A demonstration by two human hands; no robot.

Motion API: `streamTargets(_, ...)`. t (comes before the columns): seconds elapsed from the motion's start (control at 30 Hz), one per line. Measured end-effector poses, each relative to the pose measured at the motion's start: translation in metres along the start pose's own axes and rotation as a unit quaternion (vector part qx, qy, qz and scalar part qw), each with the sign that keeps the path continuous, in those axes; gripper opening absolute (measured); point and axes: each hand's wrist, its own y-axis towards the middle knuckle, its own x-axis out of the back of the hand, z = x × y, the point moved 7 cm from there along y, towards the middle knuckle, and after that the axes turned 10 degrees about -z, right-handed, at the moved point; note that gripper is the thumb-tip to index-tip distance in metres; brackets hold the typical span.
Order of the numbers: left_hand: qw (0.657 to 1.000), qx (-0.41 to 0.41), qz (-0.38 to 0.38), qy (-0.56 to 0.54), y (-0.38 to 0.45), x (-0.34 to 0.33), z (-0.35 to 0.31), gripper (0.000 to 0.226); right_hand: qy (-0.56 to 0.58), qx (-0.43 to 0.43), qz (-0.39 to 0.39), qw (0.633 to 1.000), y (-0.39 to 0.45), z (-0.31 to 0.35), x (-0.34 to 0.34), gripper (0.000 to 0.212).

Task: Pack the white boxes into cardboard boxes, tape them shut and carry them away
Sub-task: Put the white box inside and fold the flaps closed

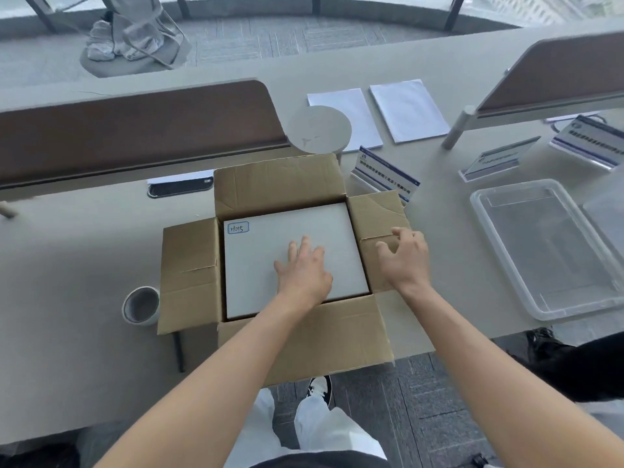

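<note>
Head view, looking down at a grey worktop. A cardboard box is sitting open at the near edge, its near side overhanging the worktop a little, all four flaps splayed out. A white box is lying flat inside, filling nearly the whole opening, w/ a small handwritten label at its far-left corner.

The left hand is pressing flat on the white box, fingers straight and spread, gripping nothing. The right hand is hovering over the right flap, fingers loosely curled, holding nothing – whether it is touching the flap is unclear.

A tape roll is standing just left of the left flap, near the worktop edge. A clear plastic tub is sitting well apart to the right; papers and sign stands are lying beyond.

Risks, as judged: the fit looks tight, so the white box could be jamming tilted and the flaps may not close flat – tape would then be bridging a gap. Pushing down hard near the overhanging side could tip the cardboard box off. Swinging the left flap could knock the tape roll to the floor.
</note>
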Motion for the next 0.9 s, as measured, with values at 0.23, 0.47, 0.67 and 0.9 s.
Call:
streamTargets(0.23,0.998,0.006,0.063,0.005,0.008,-0.014,-0.026,0.072,0.064,-0.114,0.038,0.991,0.035,-0.027,0.01,0.073)
streamTargets(0.47,0.996,-0.003,0.083,0.016,0.01,-0.014,-0.021,0.075,0.088,-0.13,0.033,0.987,0.046,-0.028,0.01,0.05)
streamTargets(0.67,0.996,-0.005,0.088,0.008,0.012,-0.011,-0.023,0.074,0.077,-0.038,-0.004,0.996,0.036,0.004,0.04,0.048)
streamTargets(0.9,0.994,-0.01,0.076,-0.072,0.005,0.001,-0.011,0.065,0.077,0.05,0.023,0.996,0.002,0.062,0.042,0.042)
